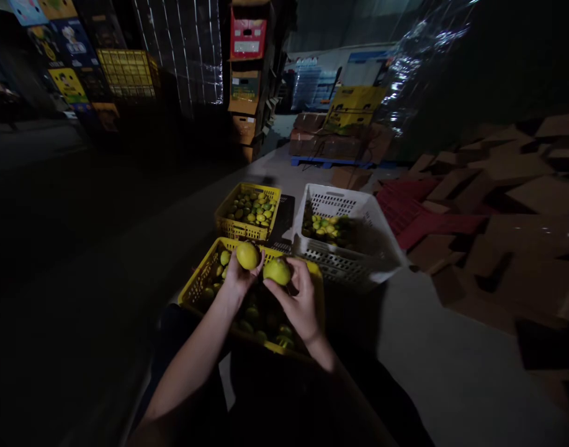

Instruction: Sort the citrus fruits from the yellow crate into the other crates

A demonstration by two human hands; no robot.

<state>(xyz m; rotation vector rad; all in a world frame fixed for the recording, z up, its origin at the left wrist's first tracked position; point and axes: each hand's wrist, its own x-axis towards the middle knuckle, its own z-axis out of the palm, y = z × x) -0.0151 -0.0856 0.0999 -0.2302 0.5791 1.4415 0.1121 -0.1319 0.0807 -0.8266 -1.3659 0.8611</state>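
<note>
Both hands are raised over the near yellow crate (198, 277), each with one citrus fruit. The left hand (240, 282) has its fingers curled around the lower part of a yellow fruit (247, 255), cupping it so that its top and near side stay uncovered. The right hand (303, 292) grips a greener fruit (277, 271) by its right side and underside, thumb below and fingers behind; that pinch seems to suit a round thing, since it steadies the fruit while leaving its near face exposed. The two fruits are close together, side by side, which probably makes both easy to see at once (the place is dim, and the hands are among its better-lit spots).

The near crate sits right before the person, apparently to keep its loose fruit (249, 316) just below the hands. Beyond it on the floor (424, 366) is a second yellow crate (225, 208), also holding fruit, and to the right a white crate (381, 239) has fruit toward its left part. All three open upward and cluster near one another, an arrangement that likely spares the person long reaches.
</note>
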